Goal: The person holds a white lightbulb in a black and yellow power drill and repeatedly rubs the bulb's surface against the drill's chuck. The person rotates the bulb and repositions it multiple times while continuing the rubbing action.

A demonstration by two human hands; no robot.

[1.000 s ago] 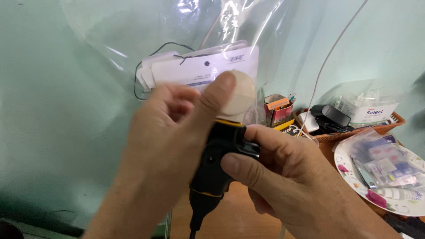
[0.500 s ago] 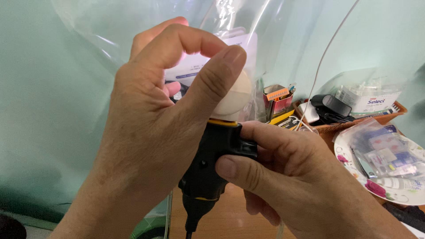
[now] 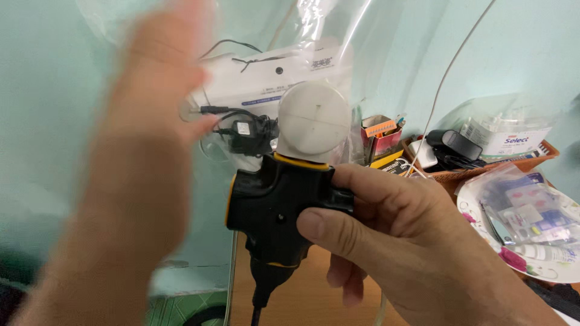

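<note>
Where half a second earlier the left hand (image 3: 142,181) was curled over the white round plug (image 3: 313,122), thumb pressed to its face, it has now swung away to the left and shows only as a blur with the fingers spread and nothing in them. That leaves the plug uncovered, seated in the top of the black multi-socket adapter (image 3: 279,211), which reads as the hand letting go of it after pressing on it. The right hand (image 3: 411,241) is closed around the adapter's right side, thumb across the front and fingers wrapped behind, holding it upright in mid-air before the pale green wall (image 3: 60,121). The adapter is a squat black block with yellow trim at its edges and a branch to each side, and a black cord (image 3: 258,305) drops from its base out of view. The plug's face is flat and off-white, marked with faint crossing lines. Behind hangs a clear plastic bag (image 3: 260,102) with a white card and a small black charger; to the right a floral plate (image 3: 525,265) holds packets.
</note>
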